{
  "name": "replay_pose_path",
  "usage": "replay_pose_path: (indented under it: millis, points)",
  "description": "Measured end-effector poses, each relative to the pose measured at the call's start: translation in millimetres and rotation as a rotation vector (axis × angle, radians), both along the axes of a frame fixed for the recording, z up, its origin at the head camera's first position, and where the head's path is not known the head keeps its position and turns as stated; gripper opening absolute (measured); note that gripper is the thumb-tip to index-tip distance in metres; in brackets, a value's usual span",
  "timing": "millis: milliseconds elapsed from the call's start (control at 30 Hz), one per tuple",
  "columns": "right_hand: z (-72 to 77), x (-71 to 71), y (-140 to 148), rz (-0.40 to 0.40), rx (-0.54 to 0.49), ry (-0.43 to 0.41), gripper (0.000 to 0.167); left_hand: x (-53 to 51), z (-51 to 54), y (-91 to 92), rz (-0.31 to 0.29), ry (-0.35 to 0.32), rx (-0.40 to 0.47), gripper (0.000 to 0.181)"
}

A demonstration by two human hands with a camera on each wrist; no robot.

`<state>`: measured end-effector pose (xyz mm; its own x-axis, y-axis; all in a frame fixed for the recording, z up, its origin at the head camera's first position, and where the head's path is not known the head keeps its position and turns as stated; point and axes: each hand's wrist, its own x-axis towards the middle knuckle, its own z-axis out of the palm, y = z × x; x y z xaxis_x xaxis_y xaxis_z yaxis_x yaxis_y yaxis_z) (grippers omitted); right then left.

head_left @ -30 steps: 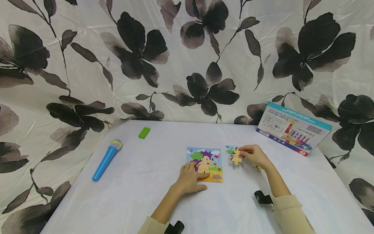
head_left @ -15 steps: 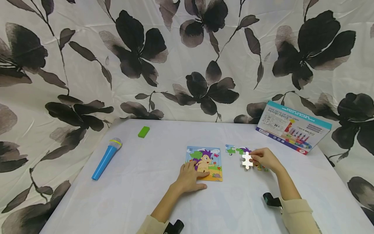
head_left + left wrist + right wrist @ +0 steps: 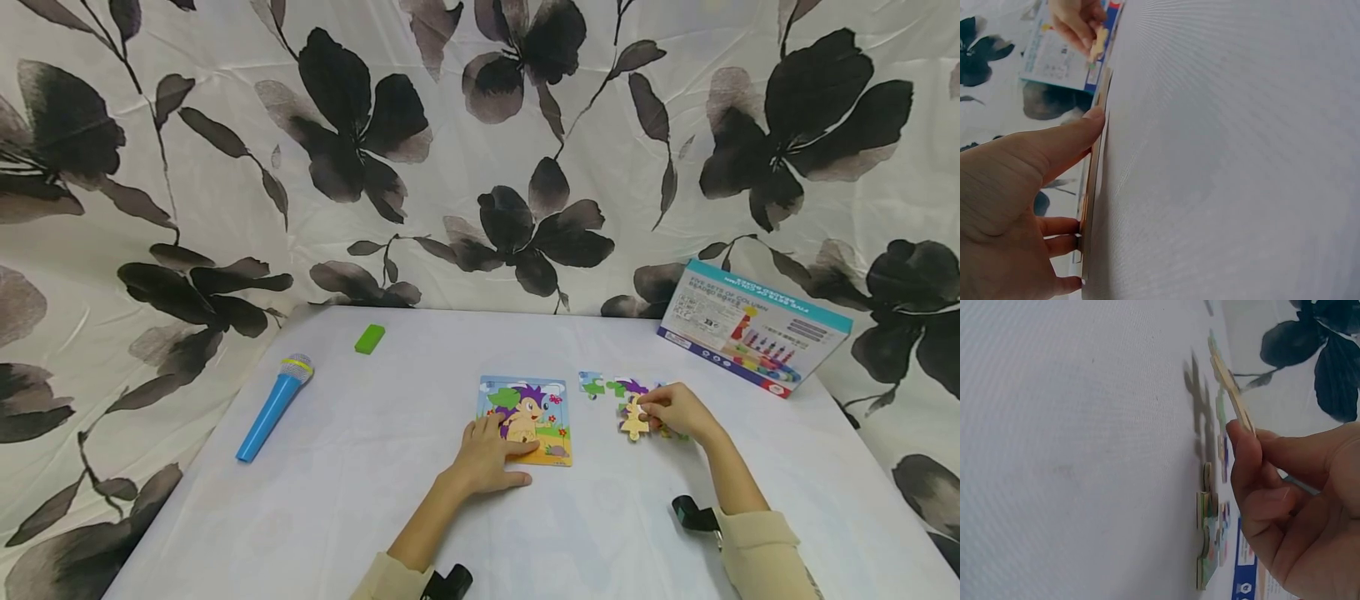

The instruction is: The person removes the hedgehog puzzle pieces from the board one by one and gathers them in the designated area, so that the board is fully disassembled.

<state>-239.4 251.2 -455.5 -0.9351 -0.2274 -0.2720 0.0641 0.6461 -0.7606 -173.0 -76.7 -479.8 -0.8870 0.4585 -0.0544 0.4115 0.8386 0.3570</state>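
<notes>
A square picture puzzle board (image 3: pixel 557 408) showing a purple-haired cartoon hedgehog lies at the table's middle. The left hand (image 3: pixel 486 457) rests on its left and lower part, fingers spread; in the left wrist view that hand (image 3: pixel 1016 187) lies along the board's thin edge (image 3: pixel 1088 206). Between thumb and fingers, the right hand (image 3: pixel 678 410) pinches a tan puzzle piece (image 3: pixel 633 419). The right wrist view has this piece (image 3: pixel 1233 390) edge-on, raised above the table in the right hand (image 3: pixel 1297 500). Other loose pieces (image 3: pixel 592 384) lie around and partly behind the right hand.
A blue toy microphone (image 3: pixel 276 410) lies on the left of the white table (image 3: pixel 337 517), with a green block (image 3: pixel 370 339) near the back edge. At the back right a box (image 3: pixel 753 329) stands tilted. Floral cloth (image 3: pixel 450 167) hangs behind.
The right hand has moved right with its piece, away from the upper-left loose piece. The piece showed its pale back half a second ago and now shows its tan face. The left hand stays put.
</notes>
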Motion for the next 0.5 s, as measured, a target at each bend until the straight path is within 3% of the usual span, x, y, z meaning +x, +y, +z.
replay_pose_path:
  millis: [500]
  points:
    - [-1.3, -3.5, -7.9, -0.052, 0.077, -0.052, 0.033, 1.8, 1.9, -0.9, -0.005, -0.006, 0.020, 0.050]
